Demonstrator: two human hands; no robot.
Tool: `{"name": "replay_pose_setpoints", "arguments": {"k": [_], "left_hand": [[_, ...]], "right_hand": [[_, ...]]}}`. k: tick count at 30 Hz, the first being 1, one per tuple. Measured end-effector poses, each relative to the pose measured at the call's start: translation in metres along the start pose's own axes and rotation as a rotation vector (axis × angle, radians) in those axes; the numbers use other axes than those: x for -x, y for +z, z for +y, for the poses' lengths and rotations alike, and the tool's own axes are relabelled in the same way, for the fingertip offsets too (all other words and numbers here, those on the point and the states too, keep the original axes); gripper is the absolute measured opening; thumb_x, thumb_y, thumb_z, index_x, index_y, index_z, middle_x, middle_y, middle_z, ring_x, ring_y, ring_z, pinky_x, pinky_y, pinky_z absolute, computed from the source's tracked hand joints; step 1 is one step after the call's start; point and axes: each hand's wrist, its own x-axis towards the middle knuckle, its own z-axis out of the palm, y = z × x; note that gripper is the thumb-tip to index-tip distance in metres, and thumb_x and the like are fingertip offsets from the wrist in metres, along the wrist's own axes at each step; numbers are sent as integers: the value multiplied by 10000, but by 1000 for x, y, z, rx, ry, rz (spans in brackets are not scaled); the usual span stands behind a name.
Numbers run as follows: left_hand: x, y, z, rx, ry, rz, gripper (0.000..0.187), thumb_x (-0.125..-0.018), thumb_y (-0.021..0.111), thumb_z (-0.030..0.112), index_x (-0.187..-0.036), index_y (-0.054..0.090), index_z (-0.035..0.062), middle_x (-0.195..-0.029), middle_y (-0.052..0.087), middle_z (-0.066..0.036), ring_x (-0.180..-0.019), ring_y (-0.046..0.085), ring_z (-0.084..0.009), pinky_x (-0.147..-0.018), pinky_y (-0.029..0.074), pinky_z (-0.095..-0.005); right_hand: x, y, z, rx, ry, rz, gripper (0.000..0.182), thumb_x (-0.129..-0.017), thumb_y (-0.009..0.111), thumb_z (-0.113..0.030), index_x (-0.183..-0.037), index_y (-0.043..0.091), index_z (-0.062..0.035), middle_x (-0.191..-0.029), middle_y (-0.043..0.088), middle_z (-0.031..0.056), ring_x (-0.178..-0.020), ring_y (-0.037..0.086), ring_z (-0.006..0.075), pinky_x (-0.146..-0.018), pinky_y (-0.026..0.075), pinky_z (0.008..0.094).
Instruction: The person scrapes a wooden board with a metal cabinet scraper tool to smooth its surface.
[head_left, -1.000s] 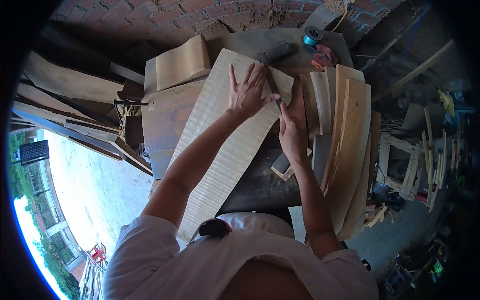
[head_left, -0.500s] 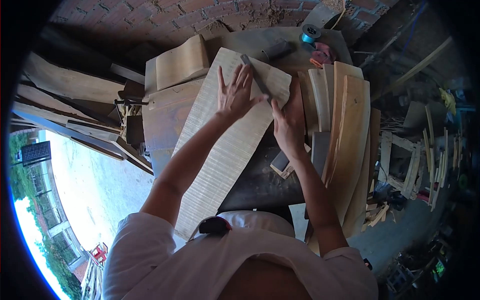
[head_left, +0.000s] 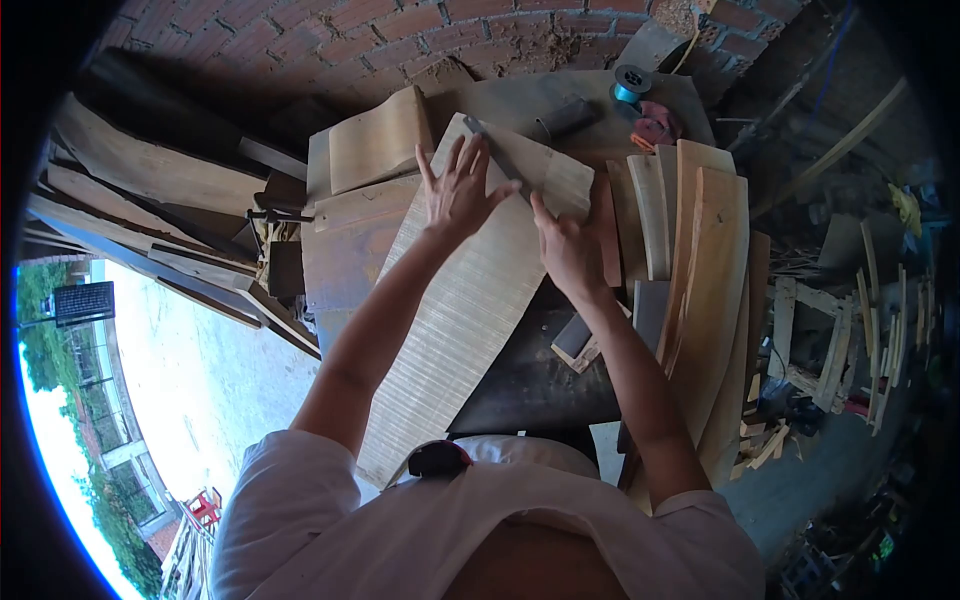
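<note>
A long pale board [head_left: 465,310] with rows of fine cross ridges slants over the workbench, its lower end near my waist. Across its far end lies a narrow, flat dark file [head_left: 500,160]. My right hand [head_left: 568,245] is closed around the near end of the file, index finger stretched along it. My left hand [head_left: 458,200] rests flat with fingers spread, beside the file's left edge and over the board; its thumb reaches to the file near the right hand.
Curved wooden planks [head_left: 705,300] stand at the right of the bench. A small block [head_left: 578,338] lies by my right forearm. A curved wood piece [head_left: 380,138], a dark cylinder [head_left: 568,118], a spool [head_left: 631,83] and a red cloth [head_left: 655,123] sit toward the brick wall [head_left: 350,50].
Both hands and the file have moved left across the board, bringing the file's tip closer to the board's far left corner. The whole view has shifted slightly.
</note>
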Motion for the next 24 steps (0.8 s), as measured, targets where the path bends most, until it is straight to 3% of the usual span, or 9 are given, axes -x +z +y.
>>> {"name": "replay_pose_setpoints", "arguments": {"k": [2, 5, 6, 7, 9, 13, 16, 22, 24], "left_hand": [[-22, 0, -11, 41, -2, 23, 919, -896, 462, 753, -1462, 476, 29, -1547, 446, -83, -1494, 295, -281, -1162, -4, -727], [2, -3, -7, 54, -27, 16, 929, -890, 462, 760, -1460, 478, 27, -1552, 439, -79, -1497, 291, -280, -1161, -11, -727], [20, 2, -5, 64, -28, 21, 947, -882, 458, 771, -1465, 475, 25, -1559, 428, -83, -1502, 284, -279, -1162, -31, -726], [37, 1, -2, 67, -10, 8, 956, -873, 471, 772, -1472, 468, 26, -1570, 412, -87, -1505, 281, -274, -1163, -50, -723], [54, -2, 2, 31, 22, 0, 957, -869, 490, 764, -1478, 461, 27, -1574, 404, -92, -1504, 284, -272, -1163, -56, -719], [8, 12, -16, 34, 2, 69, 909, -898, 481, 745, -1472, 470, 40, -1581, 397, -83, -1494, 299, -267, -1159, 8, -729], [-35, 3, -27, 72, -55, 41, 888, -896, 506, 733, -1467, 477, 52, -1569, 410, -70, -1491, 295, -269, -1144, 25, -750], [26, 9, -1, 51, 22, 31, 954, -869, 482, 780, -1479, 471, 47, -1587, 395, -77, -1500, 289, -275, -1159, -24, -726], [23, 13, 0, 65, 29, 32, 962, -868, 470, 787, -1481, 468, 46, -1589, 393, -75, -1501, 291, -270, -1165, -27, -719]], "right_hand": [[-24, 3, -1, 48, -40, 76, 452, -972, 601, -182, -1419, 545, -145, -764, 664, 154, -622, 691, 329, -544, 565, 415], [-3, 7, -9, 15, -17, 54, 452, -976, 603, -197, -1421, 543, -141, -722, 656, 153, -613, 688, 334, -549, 559, 419], [14, -2, -16, 118, -58, 49, 516, -908, 628, -139, -1418, 552, -128, -752, 658, 123, -588, 697, 294, -520, 565, 383], [31, 5, -16, 27, -43, 51, 532, -897, 636, -137, -1423, 548, -128, -746, 652, 122, -594, 700, 298, -521, 565, 388], [46, 3, -18, -70, -24, 29, 471, -973, 609, -194, -1436, 532, -148, -754, 654, 155, -613, 687, 335, -554, 556, 435], [-5, 3, -13, 47, -23, 31, 543, -901, 624, -125, -1435, 531, -121, -762, 664, 138, -607, 704, 303, -553, 579, 391], [-34, 11, -15, 60, -43, 68, 547, -905, 618, -125, -1443, 521, -123, -764, 666, 144, -625, 709, 304, -563, 581, 392], [20, 7, -17, 63, -26, 105, 493, -922, 595, -121, -1412, 543, -119, -770, 671, 147, -635, 713, 299, -545, 576, 388], [27, 1, -15, 11, 34, 38, 413, -991, 588, -182, -1398, 549, -120, -744, 667, 158, -657, 698, 329, -577, 562, 420]]}}
